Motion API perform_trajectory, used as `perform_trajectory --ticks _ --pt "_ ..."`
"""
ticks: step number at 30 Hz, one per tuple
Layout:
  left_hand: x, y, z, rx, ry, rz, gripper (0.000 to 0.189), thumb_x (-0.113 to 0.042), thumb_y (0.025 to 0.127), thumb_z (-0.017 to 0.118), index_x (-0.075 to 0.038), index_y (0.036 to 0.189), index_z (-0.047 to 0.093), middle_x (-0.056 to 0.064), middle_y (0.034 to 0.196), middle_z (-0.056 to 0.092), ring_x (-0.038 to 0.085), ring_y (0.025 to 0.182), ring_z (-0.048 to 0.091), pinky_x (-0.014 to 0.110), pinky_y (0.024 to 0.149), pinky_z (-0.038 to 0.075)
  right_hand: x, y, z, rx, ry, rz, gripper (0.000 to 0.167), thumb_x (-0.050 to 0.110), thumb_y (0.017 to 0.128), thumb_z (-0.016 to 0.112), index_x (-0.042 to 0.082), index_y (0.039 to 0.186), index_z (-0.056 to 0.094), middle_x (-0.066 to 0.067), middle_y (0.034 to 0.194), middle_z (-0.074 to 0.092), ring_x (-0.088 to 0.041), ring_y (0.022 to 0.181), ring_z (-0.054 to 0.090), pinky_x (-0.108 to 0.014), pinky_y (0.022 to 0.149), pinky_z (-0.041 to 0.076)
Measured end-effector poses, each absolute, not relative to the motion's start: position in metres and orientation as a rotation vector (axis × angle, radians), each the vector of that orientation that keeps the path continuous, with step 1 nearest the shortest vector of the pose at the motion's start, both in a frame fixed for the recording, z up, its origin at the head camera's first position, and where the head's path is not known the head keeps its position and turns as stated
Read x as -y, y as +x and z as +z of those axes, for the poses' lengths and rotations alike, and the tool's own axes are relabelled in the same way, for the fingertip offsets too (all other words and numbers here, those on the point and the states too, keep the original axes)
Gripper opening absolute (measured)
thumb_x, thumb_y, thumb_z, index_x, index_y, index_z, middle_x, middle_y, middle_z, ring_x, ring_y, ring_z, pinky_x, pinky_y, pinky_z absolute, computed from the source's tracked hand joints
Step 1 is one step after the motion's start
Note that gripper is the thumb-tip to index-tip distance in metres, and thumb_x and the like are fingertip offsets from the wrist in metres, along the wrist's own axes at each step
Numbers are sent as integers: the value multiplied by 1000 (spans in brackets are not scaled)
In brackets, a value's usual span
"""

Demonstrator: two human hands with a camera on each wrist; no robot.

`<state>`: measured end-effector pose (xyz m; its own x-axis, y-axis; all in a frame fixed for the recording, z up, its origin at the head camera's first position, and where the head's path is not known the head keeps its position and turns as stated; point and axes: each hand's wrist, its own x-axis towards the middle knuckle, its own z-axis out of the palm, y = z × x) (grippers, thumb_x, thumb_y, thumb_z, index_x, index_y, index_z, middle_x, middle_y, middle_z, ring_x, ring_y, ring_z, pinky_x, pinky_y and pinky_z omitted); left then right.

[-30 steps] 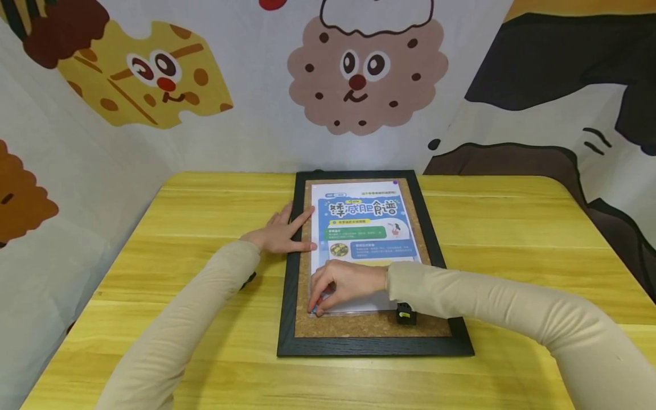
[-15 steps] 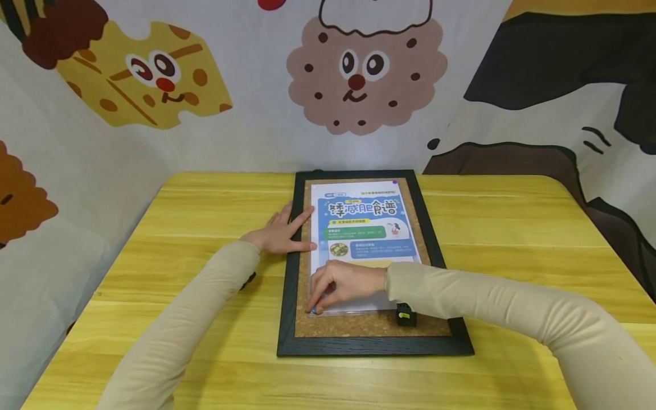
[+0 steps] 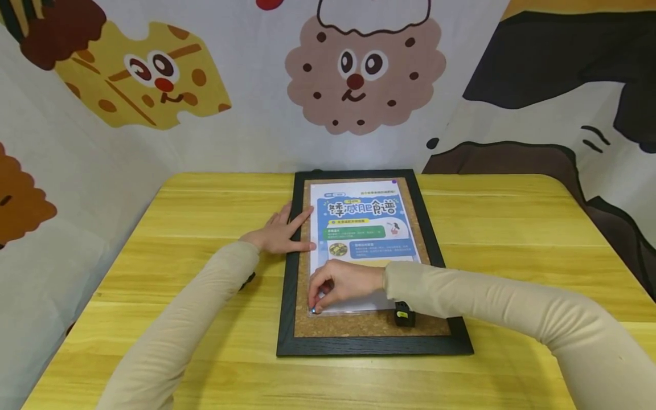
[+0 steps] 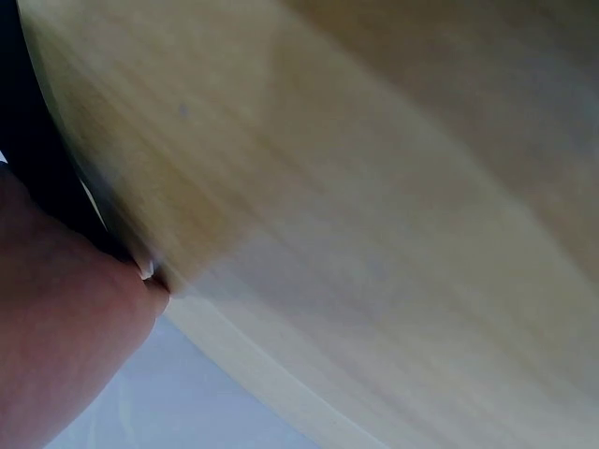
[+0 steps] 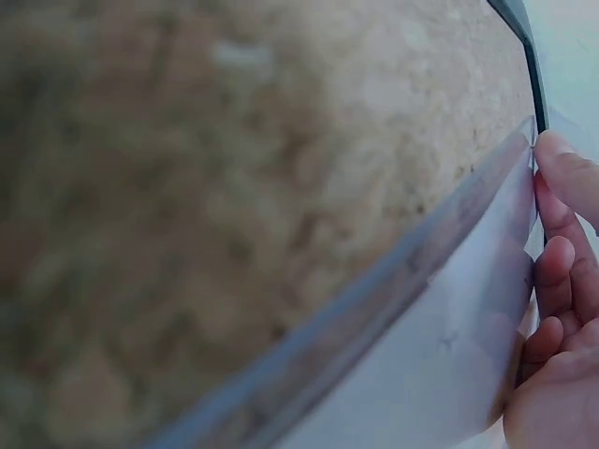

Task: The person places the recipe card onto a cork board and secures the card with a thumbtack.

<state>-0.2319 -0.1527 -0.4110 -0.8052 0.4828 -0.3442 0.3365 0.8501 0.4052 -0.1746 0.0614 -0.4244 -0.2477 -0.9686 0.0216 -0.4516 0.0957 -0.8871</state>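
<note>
A printed sheet (image 3: 320,273) in a clear sleeve lies on a black-framed cork board (image 3: 333,327). At the sheet's lower left corner my right hand (image 3: 344,282) pinches a small blue pushpin (image 3: 314,311) between thumb and fingertips. In the right wrist view the thumb and fingers (image 5: 566,178) meet at the sleeve's corner, and the pin is hidden. With fingers spread, my left hand (image 3: 279,233) rests across the board's left frame, thumb and a fingertip touching the sheet's left edge. The left wrist view shows only part of that hand (image 4: 75,327) against the frame.
A purple pin (image 3: 394,181) sits at the sheet's upper right corner. The black wrist camera (image 3: 405,315) under my right sleeve hangs over the board's lower part. The yellow wooden table (image 3: 512,228) extends on both sides, with a printed cloth (image 3: 256,148) behind it.
My right fingertips have shifted very slightly around the blue pushpin at the same corner. The left hand and the board stay in place.
</note>
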Motion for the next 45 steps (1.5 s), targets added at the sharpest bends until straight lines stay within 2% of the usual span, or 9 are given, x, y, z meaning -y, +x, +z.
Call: perform_trajectory --ticks 8,15,22,26,35,45 --pt "153 -233 -411 -2577 612 464 93 -57 92 54 -23 157 -3 27 154 -18 46 141 -8 57 112 2 -60 -176 -424 -1760 -1375 -1099 4 7 87 73 6 89 76 5 85 68 -5 63 49 -20 60 40" --pt "154 -232 -412 -2582 587 447 93 -58 92 54 -24 157 -3 28 154 -18 50 140 -5 60 111 5 -58 -176 -425 -1754 -1415 -1092 3 5 87 72 5 88 75 3 86 68 -5 65 48 -20 61 40" --pt "154 -233 -414 -2585 587 435 94 -60 91 54 -25 157 -3 28 154 -17 49 140 -5 59 111 6 -58 -174 -423 -1786 -1427 -1064 6 2 86 72 6 87 76 2 91 66 -5 84 57 -23 76 48" --pt "154 -235 -414 -2579 601 445 94 -60 91 54 -25 157 -3 28 154 -18 48 141 -6 59 111 4 -58 -173 -423 -1798 -1411 -1080 7 0 85 71 5 84 75 1 89 67 -5 87 59 -26 81 50" --pt "152 -234 -409 -2575 610 439 93 -58 92 53 -24 156 -5 28 154 -18 47 141 -7 58 112 3 -56 -172 -419 -1844 -1463 -1047 10 -3 81 69 5 81 75 5 81 62 -4 74 53 -21 70 47" --pt "152 -234 -411 -2561 576 416 95 -62 90 52 -26 156 -6 28 154 -19 52 139 -4 61 110 7 -57 -174 -414 -1834 -1494 -945 7 2 84 72 6 87 77 7 85 61 -1 77 54 -21 72 49"
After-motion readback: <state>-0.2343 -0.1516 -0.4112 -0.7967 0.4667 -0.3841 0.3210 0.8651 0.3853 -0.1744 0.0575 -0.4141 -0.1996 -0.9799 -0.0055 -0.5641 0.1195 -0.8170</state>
